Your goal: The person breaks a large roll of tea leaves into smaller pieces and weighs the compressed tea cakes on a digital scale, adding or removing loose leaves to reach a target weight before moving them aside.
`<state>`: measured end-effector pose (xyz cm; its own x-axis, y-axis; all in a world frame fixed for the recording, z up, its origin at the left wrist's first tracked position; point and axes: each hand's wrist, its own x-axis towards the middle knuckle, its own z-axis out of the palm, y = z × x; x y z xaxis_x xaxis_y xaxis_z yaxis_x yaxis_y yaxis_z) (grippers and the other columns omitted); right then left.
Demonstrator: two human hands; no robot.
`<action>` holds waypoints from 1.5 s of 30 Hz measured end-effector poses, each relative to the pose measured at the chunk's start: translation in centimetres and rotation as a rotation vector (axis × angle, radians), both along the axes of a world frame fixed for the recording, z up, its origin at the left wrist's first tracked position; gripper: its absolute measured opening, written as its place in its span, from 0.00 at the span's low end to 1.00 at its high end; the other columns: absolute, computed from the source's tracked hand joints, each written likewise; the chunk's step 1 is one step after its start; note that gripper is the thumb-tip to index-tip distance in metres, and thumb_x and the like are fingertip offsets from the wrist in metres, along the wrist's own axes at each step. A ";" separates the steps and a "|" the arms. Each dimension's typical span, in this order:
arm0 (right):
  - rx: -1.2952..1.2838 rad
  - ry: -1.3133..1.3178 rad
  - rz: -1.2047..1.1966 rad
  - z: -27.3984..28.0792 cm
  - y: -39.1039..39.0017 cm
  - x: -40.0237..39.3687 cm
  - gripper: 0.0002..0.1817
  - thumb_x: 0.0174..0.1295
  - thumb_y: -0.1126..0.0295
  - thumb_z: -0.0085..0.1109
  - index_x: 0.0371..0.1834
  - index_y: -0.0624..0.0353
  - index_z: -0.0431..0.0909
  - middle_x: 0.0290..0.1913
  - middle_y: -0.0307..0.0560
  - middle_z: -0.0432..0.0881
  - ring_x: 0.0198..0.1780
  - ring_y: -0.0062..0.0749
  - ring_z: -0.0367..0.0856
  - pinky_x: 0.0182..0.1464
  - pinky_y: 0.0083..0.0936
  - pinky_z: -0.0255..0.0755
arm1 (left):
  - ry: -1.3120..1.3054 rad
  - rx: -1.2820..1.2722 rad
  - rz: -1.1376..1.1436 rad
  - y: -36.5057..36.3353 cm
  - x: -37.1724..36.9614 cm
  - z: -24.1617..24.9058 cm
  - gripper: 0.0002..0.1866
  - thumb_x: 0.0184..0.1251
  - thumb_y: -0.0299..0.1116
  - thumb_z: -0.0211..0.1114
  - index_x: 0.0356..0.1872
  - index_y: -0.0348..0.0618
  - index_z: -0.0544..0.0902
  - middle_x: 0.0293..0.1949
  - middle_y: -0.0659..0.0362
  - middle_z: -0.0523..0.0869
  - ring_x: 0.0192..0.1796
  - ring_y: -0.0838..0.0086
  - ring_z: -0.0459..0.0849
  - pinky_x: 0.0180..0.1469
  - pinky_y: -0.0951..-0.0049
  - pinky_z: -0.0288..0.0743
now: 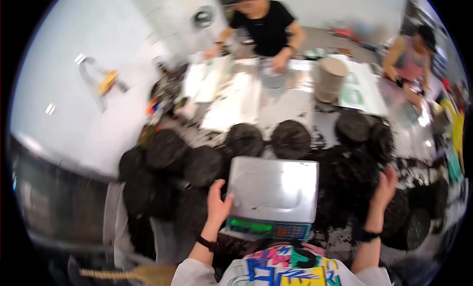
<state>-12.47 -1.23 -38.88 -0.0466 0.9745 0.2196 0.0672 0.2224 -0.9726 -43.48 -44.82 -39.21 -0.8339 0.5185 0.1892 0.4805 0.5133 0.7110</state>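
A digital weighing scale (pixel 273 190) with a bare metal pan and a lit green display stands right in front of me. Beside the pan's left edge is my left hand (pixel 218 205), open, its thumb and fingers apart. My right hand (pixel 385 187) is raised at the right, open and slightly blurred, with dark round cakes around it. A heap of loose dark material (pixel 345 173) lies between the scale and that hand. Two dark round cakes (pixel 290 139) sit just behind the pan, and more cakes (pixel 204 165) are piled near my left hand.
Across the table, a person in black (pixel 268 25) has a hand at a clear container (pixel 273 77). A stack of round discs (pixel 331 79) stands on white sheets (pixel 367 89). Another person (pixel 411 59) works at the far right. A broom (pixel 152 274) lies at lower left.
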 end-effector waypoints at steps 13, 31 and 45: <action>-0.419 -0.561 -0.626 -14.7 2.6 27.7 0.46 0.38 0.38 0.71 0.44 0.75 0.79 0.46 0.61 0.81 0.46 0.50 0.80 0.49 0.40 0.74 | -0.428 -0.418 0.876 -18.4 -1.0 -6.3 0.46 0.51 0.51 0.72 0.63 0.29 0.63 0.63 0.41 0.66 0.63 0.50 0.68 0.64 0.56 0.66; 0.581 -0.563 0.198 8.1 -16.2 1.6 0.20 0.48 0.86 0.55 0.46 0.59 0.79 0.42 0.49 0.79 0.45 0.42 0.76 0.50 0.33 0.70 | -1.045 0.624 0.035 2.7 5.2 -4.7 0.40 0.64 0.37 0.64 0.70 0.41 0.49 0.67 0.49 0.61 0.64 0.57 0.66 0.63 0.62 0.63; -0.342 -0.532 0.818 -6.8 -20.5 4.9 0.05 0.54 0.77 0.56 0.35 0.60 0.76 0.34 0.50 0.79 0.38 0.35 0.79 0.40 0.26 0.73 | -0.442 0.578 0.458 -6.7 4.8 -5.3 0.16 0.74 0.34 0.45 0.56 0.40 0.72 0.54 0.55 0.76 0.56 0.70 0.74 0.56 0.70 0.67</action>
